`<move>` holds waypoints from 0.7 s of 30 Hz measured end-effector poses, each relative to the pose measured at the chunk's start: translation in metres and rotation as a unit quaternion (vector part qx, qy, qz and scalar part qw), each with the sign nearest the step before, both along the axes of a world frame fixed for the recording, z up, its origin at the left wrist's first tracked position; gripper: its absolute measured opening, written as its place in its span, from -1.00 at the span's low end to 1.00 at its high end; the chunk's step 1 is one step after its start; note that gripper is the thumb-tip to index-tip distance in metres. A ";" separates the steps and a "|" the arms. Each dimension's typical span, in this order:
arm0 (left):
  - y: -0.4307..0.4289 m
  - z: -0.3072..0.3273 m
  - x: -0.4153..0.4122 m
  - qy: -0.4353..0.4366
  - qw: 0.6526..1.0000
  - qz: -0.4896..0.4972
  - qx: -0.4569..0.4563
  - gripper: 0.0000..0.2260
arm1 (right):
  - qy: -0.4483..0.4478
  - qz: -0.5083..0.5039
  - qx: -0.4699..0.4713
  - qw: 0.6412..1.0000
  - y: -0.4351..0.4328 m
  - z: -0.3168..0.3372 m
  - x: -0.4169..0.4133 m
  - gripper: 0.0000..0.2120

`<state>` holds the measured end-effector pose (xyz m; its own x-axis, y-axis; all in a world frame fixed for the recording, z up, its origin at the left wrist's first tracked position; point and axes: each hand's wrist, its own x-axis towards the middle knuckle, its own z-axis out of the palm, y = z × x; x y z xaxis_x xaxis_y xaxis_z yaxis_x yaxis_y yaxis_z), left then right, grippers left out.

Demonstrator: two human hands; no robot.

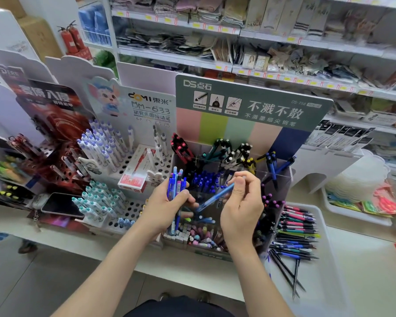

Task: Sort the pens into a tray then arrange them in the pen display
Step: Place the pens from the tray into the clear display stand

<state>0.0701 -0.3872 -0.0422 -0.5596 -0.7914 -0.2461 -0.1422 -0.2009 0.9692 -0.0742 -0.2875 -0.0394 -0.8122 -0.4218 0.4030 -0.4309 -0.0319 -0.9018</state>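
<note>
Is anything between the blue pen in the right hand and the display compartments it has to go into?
Nothing visible blocks it. The right hand pinches the blue pen over the clear display, with open compartments just below. The left hand, gripping a pen bundle, sits close to the pen's lower tip.

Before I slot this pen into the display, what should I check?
1. Right hand pinches one pen: ok.
2. Left hand grips the bundle: ok.
3. Room beside the blue caps in the display: cannot tell.
4. Which end of the pen is the tip: cannot tell.
5. Tray emptied: not ok, pens remain.
</note>
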 end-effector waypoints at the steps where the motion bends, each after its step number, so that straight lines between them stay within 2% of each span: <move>1: 0.000 -0.001 0.002 -0.002 1.000 0.008 0.000 -0.87 | 0.030 0.007 0.014 0.999 0.001 -0.006 -0.002 -0.84; 5: 0.001 -0.005 0.007 -0.031 0.999 0.005 -0.034 -0.90 | 0.160 0.098 0.100 0.977 0.007 -0.035 -0.003 -0.82; 9: 0.003 -0.006 0.009 -0.010 1.000 -0.010 -0.006 -0.84 | 0.205 0.232 0.263 0.914 0.004 -0.060 -0.001 -0.78; 11: 0.004 -0.007 0.010 0.003 1.000 -0.017 0.017 -0.79 | 0.253 0.243 0.319 0.881 0.003 -0.067 -0.001 -0.77; 12: 0.004 -0.007 0.010 0.005 0.999 -0.022 0.024 -0.76 | 0.273 0.235 0.326 0.874 0.003 -0.066 -0.002 -0.77; 13: 0.004 -0.008 0.010 0.004 0.999 -0.029 0.028 -0.74 | 0.271 0.226 0.314 0.882 0.003 -0.062 -0.002 -0.78; 15: 0.004 -0.009 0.011 0.003 0.998 -0.050 0.028 -0.73 | 0.195 0.206 0.243 0.928 0.004 -0.043 0.003 -0.81; 17: 0.003 -0.011 0.011 0.000 0.997 -0.078 0.024 -0.71 | 0.031 0.177 0.165 0.970 0.002 -0.019 0.010 -0.82; 19: 0.002 -0.012 0.011 -0.005 0.994 -0.112 0.012 -0.66 | -0.114 0.183 0.150 0.965 -0.002 -0.002 0.016 -0.85; 21: 0.001 -0.013 0.011 -0.015 0.990 -0.137 -0.007 -0.61 | -0.127 0.189 0.188 0.955 -0.003 0.002 0.017 -0.92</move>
